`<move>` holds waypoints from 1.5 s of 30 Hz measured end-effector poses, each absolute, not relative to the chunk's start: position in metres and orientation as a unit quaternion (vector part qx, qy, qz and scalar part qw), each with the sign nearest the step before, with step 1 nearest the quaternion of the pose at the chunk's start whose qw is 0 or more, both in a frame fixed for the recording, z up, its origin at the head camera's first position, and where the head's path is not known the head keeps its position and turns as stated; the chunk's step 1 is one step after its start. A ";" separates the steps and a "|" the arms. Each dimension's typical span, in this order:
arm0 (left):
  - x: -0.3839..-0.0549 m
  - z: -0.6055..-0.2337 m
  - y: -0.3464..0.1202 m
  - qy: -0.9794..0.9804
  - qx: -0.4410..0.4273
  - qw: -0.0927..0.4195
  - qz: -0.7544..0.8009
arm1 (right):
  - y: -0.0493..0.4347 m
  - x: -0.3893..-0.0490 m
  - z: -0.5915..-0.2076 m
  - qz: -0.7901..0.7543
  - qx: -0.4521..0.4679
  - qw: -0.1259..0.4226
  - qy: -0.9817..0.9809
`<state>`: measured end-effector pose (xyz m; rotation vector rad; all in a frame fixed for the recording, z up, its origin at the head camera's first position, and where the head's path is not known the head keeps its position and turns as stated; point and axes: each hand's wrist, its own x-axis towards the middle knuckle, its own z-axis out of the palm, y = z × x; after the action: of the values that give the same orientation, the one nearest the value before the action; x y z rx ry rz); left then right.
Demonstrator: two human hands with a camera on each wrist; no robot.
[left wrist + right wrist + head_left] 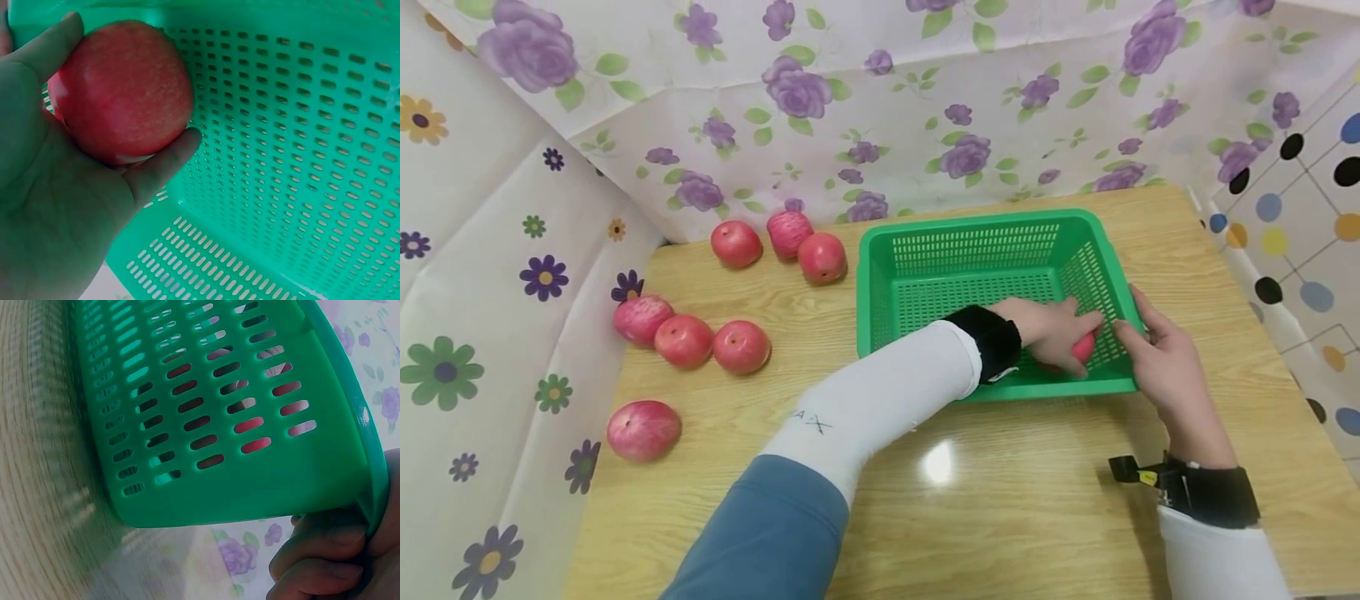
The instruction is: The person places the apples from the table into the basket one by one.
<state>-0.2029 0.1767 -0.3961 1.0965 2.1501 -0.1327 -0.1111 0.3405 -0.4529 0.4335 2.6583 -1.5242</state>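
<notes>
A green plastic basket (pixel 992 221) with slotted walls stands on the wooden table. My left hand (pixel 1052 329) reaches down inside it at the near right corner and grips a red apple (pixel 125 90). Thumb and fingers curl round the apple's sides in the left wrist view, close to the slotted wall. My right hand (pixel 1176 375) holds the basket's right rim near the same corner, thumb on the inner side and fingers outside. In the right wrist view its curled fingers (pixel 319 556) show under the rim, and red shows through the slots.
Several red apples lie on the table's left side: three at the back, such as one apple (pixel 736 244), three in a row in the middle, including another (pixel 742 347), and a single apple (pixel 643 431) nearer the front. Flowered cloth (pixel 850 108) hangs behind the wooden table (pixel 985 500).
</notes>
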 end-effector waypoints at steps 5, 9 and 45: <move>-0.200 -0.396 0.179 0.836 0.406 0.360 -0.083 | 0.338 -0.112 -0.451 -0.494 0.136 0.020 0.858; -0.200 -0.395 0.180 0.840 0.397 0.358 -0.097 | 0.338 -0.113 -0.451 -0.496 0.130 0.021 0.858; -0.203 -0.393 0.176 0.838 0.377 0.393 -0.031 | 0.339 -0.110 -0.453 -0.485 0.143 0.016 0.862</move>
<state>-0.2027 0.1756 -0.3932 0.9570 2.1260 -0.0792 -0.1105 0.3393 -0.4533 0.4448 2.6817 -1.5096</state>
